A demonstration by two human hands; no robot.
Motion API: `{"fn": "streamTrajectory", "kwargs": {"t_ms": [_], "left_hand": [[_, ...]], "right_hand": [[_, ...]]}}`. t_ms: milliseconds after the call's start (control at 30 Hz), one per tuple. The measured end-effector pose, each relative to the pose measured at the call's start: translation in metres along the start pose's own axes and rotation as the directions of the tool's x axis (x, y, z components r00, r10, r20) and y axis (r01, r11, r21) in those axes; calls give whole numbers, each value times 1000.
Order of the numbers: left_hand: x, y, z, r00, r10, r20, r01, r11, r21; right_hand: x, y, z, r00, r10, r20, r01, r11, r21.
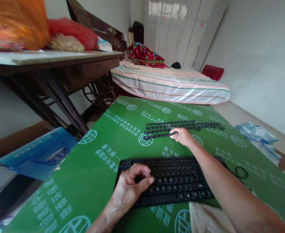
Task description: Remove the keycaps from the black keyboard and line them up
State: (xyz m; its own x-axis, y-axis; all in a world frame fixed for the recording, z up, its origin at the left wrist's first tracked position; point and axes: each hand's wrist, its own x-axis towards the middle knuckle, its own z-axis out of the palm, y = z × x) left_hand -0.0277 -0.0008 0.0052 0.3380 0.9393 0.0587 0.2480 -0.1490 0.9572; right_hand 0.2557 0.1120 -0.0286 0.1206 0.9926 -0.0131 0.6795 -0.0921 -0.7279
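Observation:
A black keyboard lies on the green table in front of me. Its lower rows carry keycaps, while the upper rows show bare key posts. My left hand rests over the keyboard's left part, thumb and index finger pinched; whatever is between them is hidden. Farther out, my right hand is closed on slim metal tweezers, their tips pointing up and left among the loose keycaps. These black keycaps lie in several rows behind the keyboard. My right forearm crosses over the keyboard's right side.
The green tabletop is printed with white lettering and globes. A beige cloth lies at the near edge, and a black cable curls at the right. A sewing-machine table stands left, a bed beyond.

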Motion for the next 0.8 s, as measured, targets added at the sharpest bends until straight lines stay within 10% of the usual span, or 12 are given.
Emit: {"fn": "streamTrajectory", "kwargs": {"t_ms": [800], "left_hand": [[0, 0, -2, 1000, 11, 24, -11, 1000, 19]], "right_hand": [[6, 1, 1, 999, 9, 50, -8, 1000, -22]]}}
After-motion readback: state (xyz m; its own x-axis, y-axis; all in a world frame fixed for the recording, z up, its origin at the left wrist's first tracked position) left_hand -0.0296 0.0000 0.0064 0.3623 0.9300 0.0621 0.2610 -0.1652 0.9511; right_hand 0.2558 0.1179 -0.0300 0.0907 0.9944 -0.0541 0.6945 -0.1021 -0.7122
